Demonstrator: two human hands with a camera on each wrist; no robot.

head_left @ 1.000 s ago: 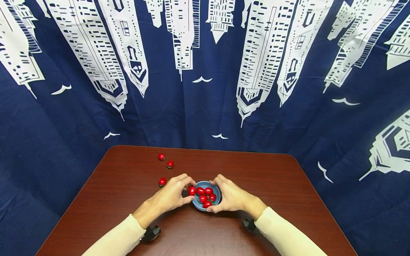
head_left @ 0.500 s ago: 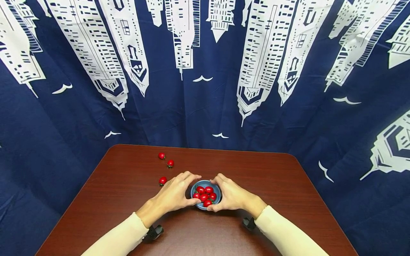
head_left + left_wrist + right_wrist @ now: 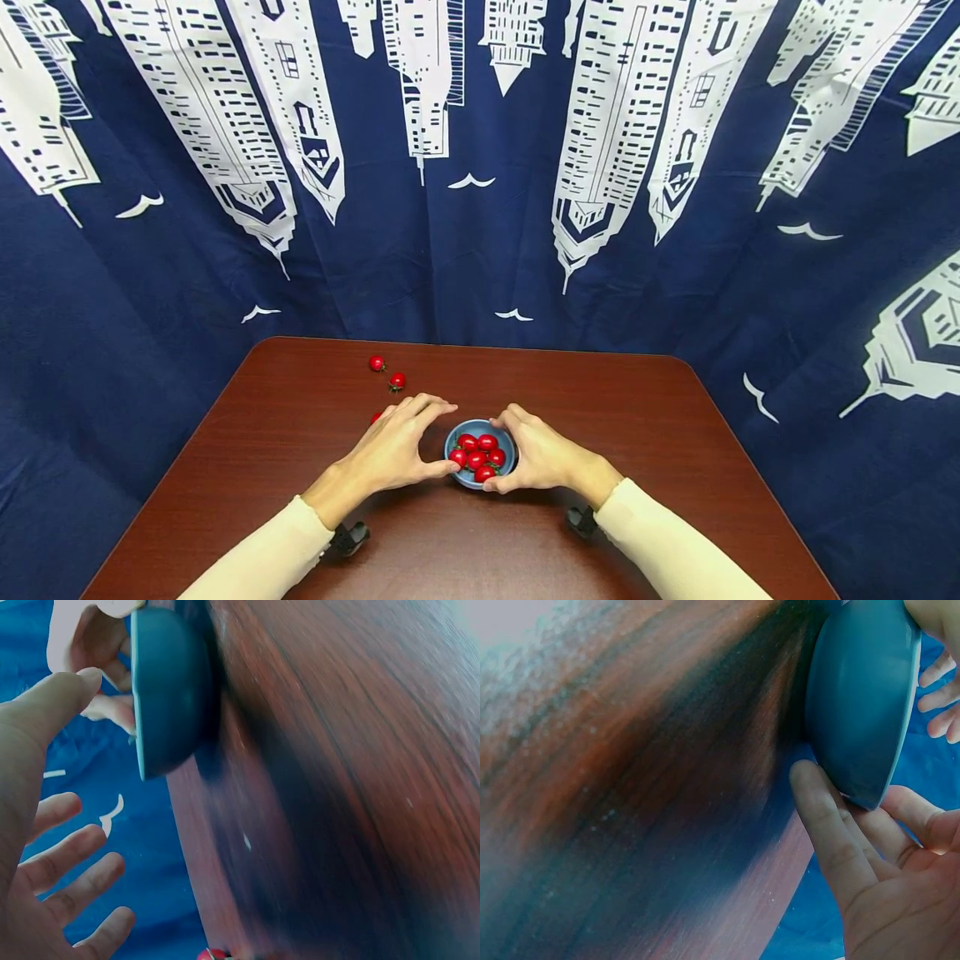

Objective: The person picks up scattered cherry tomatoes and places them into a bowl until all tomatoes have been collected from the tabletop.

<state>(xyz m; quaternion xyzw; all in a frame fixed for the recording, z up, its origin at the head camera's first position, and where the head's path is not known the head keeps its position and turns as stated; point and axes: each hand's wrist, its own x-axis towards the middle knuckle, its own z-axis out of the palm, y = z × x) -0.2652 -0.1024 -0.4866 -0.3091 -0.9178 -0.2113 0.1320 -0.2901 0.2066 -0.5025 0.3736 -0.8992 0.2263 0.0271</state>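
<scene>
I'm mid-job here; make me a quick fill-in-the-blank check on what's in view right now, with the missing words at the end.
1. The right hand grips the bowl, inside which ____ tomatoes can be seen.
2. The left hand holds ____.
3. In the head view, ____ loose tomatoes show on the table.
4. One loose tomato is partly hidden there by the ____ hand.

Missing words: six; nothing; three; left.

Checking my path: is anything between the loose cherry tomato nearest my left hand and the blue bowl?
In the head view, yes: the left hand, partly covering that cherry tomato; nothing else visible stands between it and the blue bowl.
</scene>
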